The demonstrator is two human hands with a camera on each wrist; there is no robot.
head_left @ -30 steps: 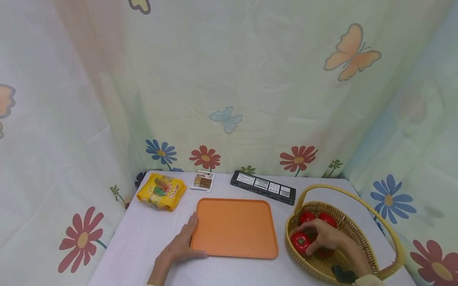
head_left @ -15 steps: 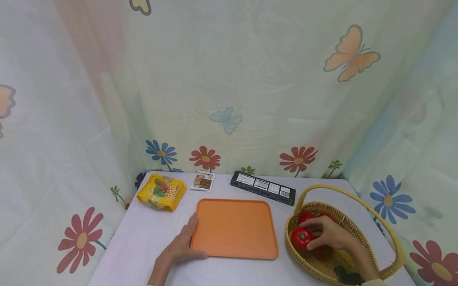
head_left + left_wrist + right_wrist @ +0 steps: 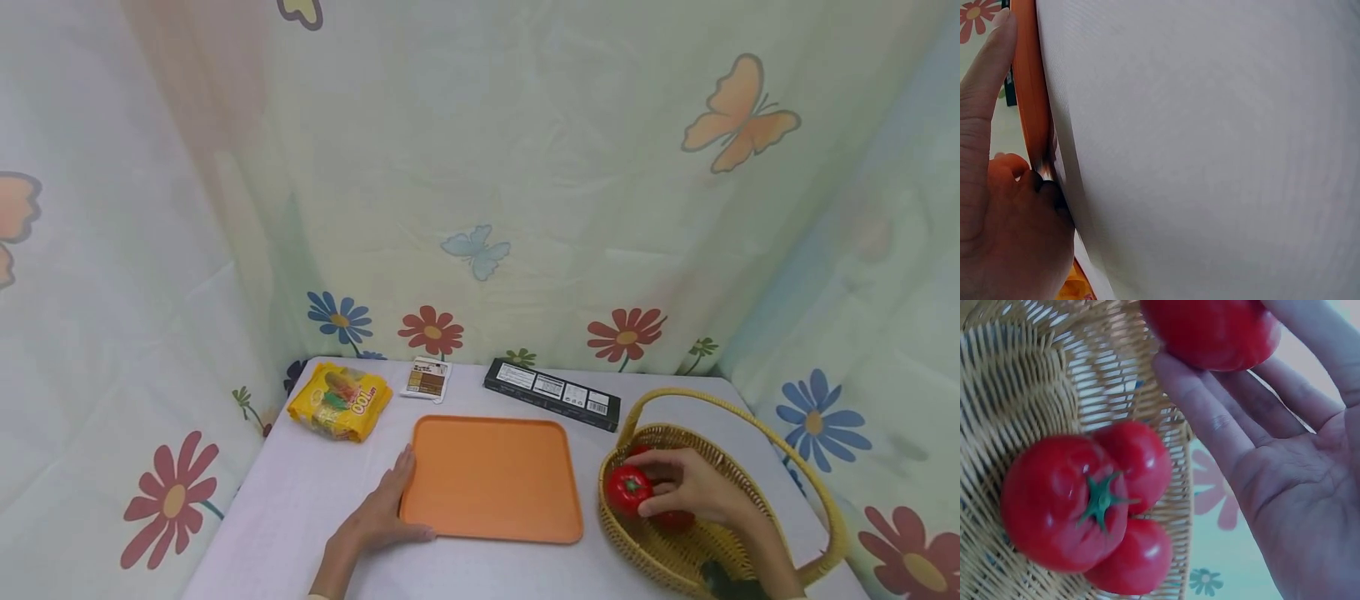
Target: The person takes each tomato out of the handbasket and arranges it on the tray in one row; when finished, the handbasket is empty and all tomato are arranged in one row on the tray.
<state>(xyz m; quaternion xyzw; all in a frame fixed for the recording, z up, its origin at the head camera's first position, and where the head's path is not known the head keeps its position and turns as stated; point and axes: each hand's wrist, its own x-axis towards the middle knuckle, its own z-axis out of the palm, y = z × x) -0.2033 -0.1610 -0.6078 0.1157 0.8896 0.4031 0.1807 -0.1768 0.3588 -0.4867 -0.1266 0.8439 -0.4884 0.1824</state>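
My right hand (image 3: 697, 492) pinches a red tomato (image 3: 628, 490) between thumb and fingers, over the left part of the wicker basket (image 3: 637, 557). In the right wrist view the held tomato (image 3: 1213, 331) sits at the fingertips. Below it in the basket lie a large tomato (image 3: 1054, 503) with a green star-shaped stem and two smaller ones, partly behind it. My left hand (image 3: 378, 517) rests at the near left corner of an orange tray (image 3: 491, 479). Its fingers lie along the left side and its thumb (image 3: 988, 69) along the near edge.
A yellow food packet (image 3: 341, 402) lies at the back left, beside a small flat sachet (image 3: 426, 379). Behind the tray is a long black box (image 3: 551, 396). The basket's tall handle (image 3: 795, 458) arches over its right side. A printed curtain (image 3: 472, 167) surrounds the white table.
My right hand has drawn the tomato up from the others in the basket, and its stem has turned. The left hand and the tray have stayed in place.
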